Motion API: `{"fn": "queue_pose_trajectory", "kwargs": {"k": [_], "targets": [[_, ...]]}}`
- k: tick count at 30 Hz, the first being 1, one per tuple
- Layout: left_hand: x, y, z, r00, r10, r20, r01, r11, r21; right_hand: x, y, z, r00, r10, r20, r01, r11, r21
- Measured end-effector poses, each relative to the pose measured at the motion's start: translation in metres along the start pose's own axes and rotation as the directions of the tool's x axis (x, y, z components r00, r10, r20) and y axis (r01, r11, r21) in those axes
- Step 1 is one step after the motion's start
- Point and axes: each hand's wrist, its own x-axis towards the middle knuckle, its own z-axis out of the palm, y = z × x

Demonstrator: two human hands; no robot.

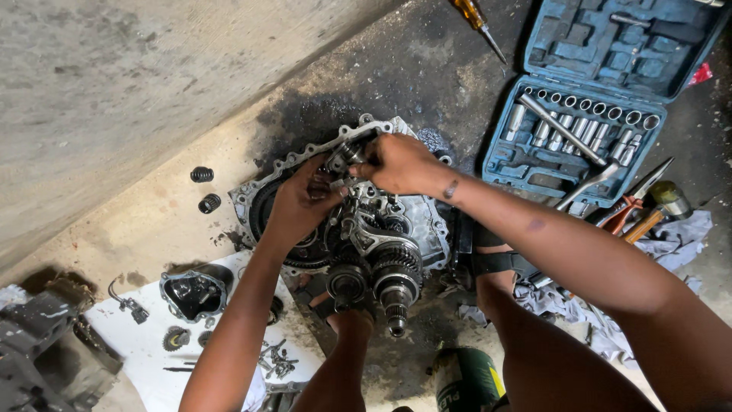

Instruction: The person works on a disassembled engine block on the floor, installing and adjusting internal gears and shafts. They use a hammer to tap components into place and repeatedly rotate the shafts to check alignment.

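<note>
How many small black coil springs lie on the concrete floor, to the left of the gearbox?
2. One black spring lies farther from the camera; the other lies just below it, closer to the gearbox housing. More may be hidden under parts.

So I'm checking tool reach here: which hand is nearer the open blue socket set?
Right. The right hand grips parts at the top of the gearbox, on the side toward the socket set. The left hand sits farther away, on the gearbox's opposite side.

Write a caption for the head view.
Both hands, left hand and right hand, grip parts atop an open gearbox beside a socket set.
</note>
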Motion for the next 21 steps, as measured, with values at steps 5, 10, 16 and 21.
{"fn": "queue_pose_trajectory", "kwargs": {"k": [5, 10, 16, 21], "targets": [[0.0, -0.01, 0.003, 0.995, 0.095, -0.038, -0.096, 0.995, -0.019, 0.001, 0.005, 0.004, 0.996, -0.083, -0.035, 0.082, 0.997, -0.007], [0.0, -0.017, 0.004, 0.997, 0.058, 0.04, -0.057, 0.998, -0.02, -0.001, 0.015, 0.013, 0.992, 0.121, 0.045, -0.123, 0.99, 0.064], [0.002, -0.014, 0.009, 0.993, 0.121, 0.002, -0.12, 0.991, -0.06, -0.013, 0.031, 0.039, 0.984, 0.002, -0.18, 0.031, 0.983, 0.18], [0.001, -0.015, 0.01, 0.996, 0.085, 0.025, -0.084, 0.996, -0.034, -0.009, 0.039, 0.046, 0.979, -0.037, -0.199, 0.078, 0.976, 0.203]]}}
